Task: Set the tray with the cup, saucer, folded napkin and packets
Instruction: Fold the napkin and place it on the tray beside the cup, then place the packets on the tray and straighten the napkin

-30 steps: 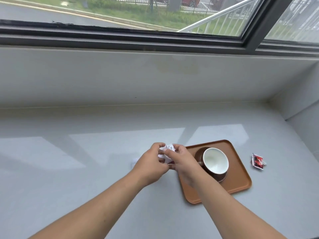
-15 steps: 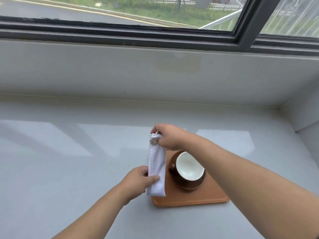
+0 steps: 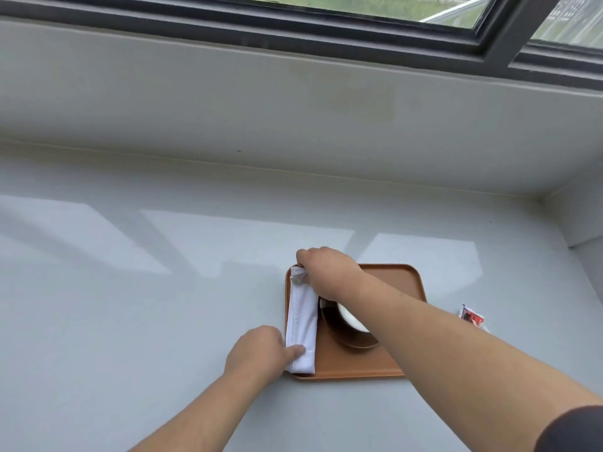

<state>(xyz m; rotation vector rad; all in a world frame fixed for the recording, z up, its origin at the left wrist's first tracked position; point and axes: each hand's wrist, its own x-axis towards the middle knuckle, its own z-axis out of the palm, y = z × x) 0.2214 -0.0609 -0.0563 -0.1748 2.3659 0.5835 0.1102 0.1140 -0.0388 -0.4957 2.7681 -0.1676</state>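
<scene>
Your right hand pinches the far end of the folded napkin; your left hand presses its near end. The napkin lies along the tray's left edge, beside the cup and saucer. A packet rests on the tabletop, right of the tray.

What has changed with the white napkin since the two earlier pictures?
The white folded napkin, bunched between both hands and then held up as a strip, now lies along the left edge of the brown plastic tray. The right hand pinches its far end, the left hand its near end. The white cup stays put.
</scene>
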